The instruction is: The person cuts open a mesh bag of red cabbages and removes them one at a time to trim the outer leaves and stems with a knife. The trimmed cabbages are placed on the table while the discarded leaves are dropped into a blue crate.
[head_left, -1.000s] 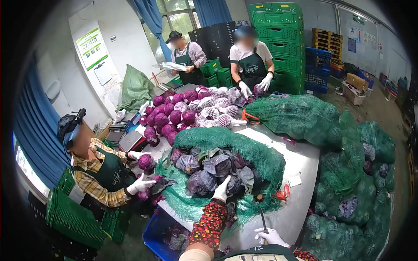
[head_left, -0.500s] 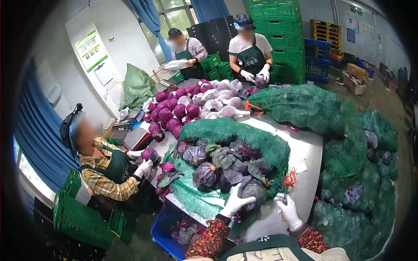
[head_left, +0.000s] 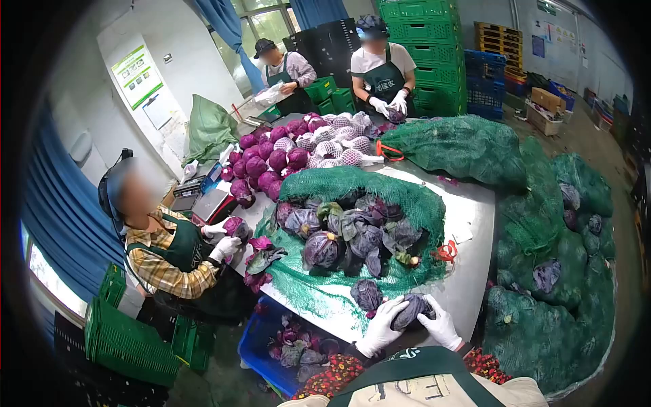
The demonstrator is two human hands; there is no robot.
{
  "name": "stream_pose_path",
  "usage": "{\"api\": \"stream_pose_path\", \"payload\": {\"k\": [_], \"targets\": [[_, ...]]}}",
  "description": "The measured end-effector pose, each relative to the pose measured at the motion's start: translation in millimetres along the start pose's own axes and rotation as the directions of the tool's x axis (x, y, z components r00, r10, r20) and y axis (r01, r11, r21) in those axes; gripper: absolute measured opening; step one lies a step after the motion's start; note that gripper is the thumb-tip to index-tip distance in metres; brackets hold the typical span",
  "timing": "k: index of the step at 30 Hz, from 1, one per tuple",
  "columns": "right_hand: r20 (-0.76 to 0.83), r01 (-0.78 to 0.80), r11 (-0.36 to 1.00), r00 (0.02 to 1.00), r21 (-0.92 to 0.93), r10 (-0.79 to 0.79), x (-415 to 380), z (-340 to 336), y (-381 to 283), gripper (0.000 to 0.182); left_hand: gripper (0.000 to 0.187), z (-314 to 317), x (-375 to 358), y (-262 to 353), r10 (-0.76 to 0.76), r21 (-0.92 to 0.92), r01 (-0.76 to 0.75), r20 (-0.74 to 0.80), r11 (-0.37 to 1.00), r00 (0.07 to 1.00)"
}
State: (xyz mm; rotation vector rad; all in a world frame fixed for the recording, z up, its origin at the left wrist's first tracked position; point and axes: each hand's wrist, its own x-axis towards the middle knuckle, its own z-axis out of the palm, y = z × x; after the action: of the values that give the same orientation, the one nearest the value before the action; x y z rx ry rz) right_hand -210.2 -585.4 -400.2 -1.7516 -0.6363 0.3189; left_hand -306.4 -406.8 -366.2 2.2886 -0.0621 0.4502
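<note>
A dark purple cabbage (head_left: 410, 311) is held between my two white-gloved hands at the near edge of the metal table (head_left: 468, 261). My left hand (head_left: 382, 330) wraps its left side and my right hand (head_left: 442, 324) grips its right side. Just beyond my left hand lies another dark cabbage (head_left: 366, 294). Farther off, an opened green mesh sack (head_left: 325, 182) has several leafy cabbages (head_left: 321, 249) spilling from it. An orange-red tie (head_left: 445, 252) rests at the sack's right. No knife is visible in either hand.
Peeled purple cabbages (head_left: 277, 160) and net-wrapped ones (head_left: 329, 149) are piled at the far side. A blue bin (head_left: 254, 342) with leaves stands below left. Full mesh sacks (head_left: 536, 339) line the right. Three co-workers stand left and beyond, one holding a cabbage (head_left: 237, 228) at the left.
My right hand has moved left onto the cabbage and no longer shows the tool it held. The cabbage has turned in my left hand. Another cabbage now lies beside it.
</note>
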Motion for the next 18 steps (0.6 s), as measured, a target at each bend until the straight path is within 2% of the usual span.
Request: {"api": "stream_pose_path", "payload": {"k": [5, 7, 9, 11, 12, 15, 17, 18], "targets": [[0.087, -0.076, 0.997, 0.993, -0.016, 0.077, 9, 2, -19, 0.057, 0.061, -11, -13, -4, -0.035, 0.058, 0.037, -0.040, 0.998, 0.999], [0.056, 0.055, 0.996, 0.997, -0.069, -0.051, 14, 7, -21, 0.058, 0.059, -13, -17, -7, -0.062, 0.062, 0.066, -0.068, 0.996, 0.996], [0.100, 0.009, 0.999, 0.995, -0.033, -0.006, 19, 12, -21, 0.059, 0.058, -12, -22, -15, -0.077, 0.051, 0.083, -0.111, 0.995, 0.991], [0.096, 0.066, 0.978, 0.994, -0.198, -0.048, 22, 19, -19, 0.061, 0.057, -14, -28, -23, -0.133, 0.031, 0.138, -0.124, 0.990, 0.983], [0.079, 0.066, 0.973, 0.996, -0.221, -0.050, 24, 22, -21, 0.061, 0.057, -20, -26, -15, -0.160, 0.002, 0.162, -0.137, 0.987, 0.978], [0.099, 0.004, 0.982, 0.995, -0.191, 0.015, 30, 23, -30, 0.060, 0.056, -28, -28, -14, -0.200, -0.072, 0.192, -0.134, 0.979, 0.971], [0.092, 0.025, 0.982, 0.996, -0.189, -0.008, 31, 23, -22, 0.060, 0.055, -32, -28, -15, -0.199, -0.097, 0.186, -0.141, 0.978, 0.970], [0.079, 0.045, 0.981, 0.996, -0.189, -0.030, 32, 24, -18, 0.059, 0.049, -35, -26, -13, -0.188, -0.084, 0.176, -0.162, 0.981, 0.969]]}}
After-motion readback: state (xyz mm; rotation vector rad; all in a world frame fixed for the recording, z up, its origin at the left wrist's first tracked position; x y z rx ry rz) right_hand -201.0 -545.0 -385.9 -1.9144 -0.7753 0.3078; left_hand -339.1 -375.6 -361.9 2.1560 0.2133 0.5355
